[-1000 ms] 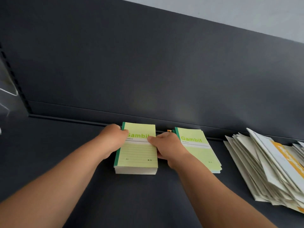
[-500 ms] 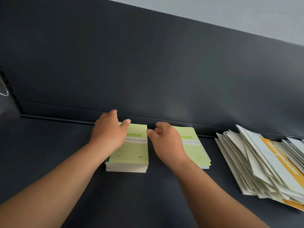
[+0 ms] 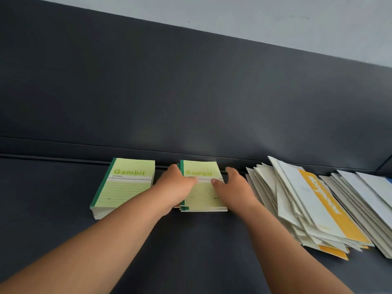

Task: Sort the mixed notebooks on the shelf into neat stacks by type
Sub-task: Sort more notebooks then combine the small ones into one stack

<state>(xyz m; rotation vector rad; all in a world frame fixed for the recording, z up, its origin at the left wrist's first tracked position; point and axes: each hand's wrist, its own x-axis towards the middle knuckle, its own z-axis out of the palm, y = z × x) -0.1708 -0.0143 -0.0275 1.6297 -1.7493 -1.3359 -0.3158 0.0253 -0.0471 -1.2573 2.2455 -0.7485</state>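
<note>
Two stacks of pale green "Gambit" notebooks lie on the dark shelf (image 3: 63,209) against its back panel. The left Gambit stack (image 3: 125,185) lies square and untouched. The right Gambit stack (image 3: 202,194) is thinner and slightly uneven at its lower left corner. My left hand (image 3: 176,188) grips its left side with the thumb on the cover. My right hand (image 3: 233,187) grips its right side, thumb also on the cover.
A slumped, fanned pile of white and orange notebooks (image 3: 307,206) lies right beside my right hand. Another pile of pale notebooks (image 3: 367,196) lies further right at the frame edge. The dark back panel (image 3: 191,92) rises behind everything.
Both hands have left the left Gambit stack and moved right onto the second Gambit stack, which they now grip at its sides.
</note>
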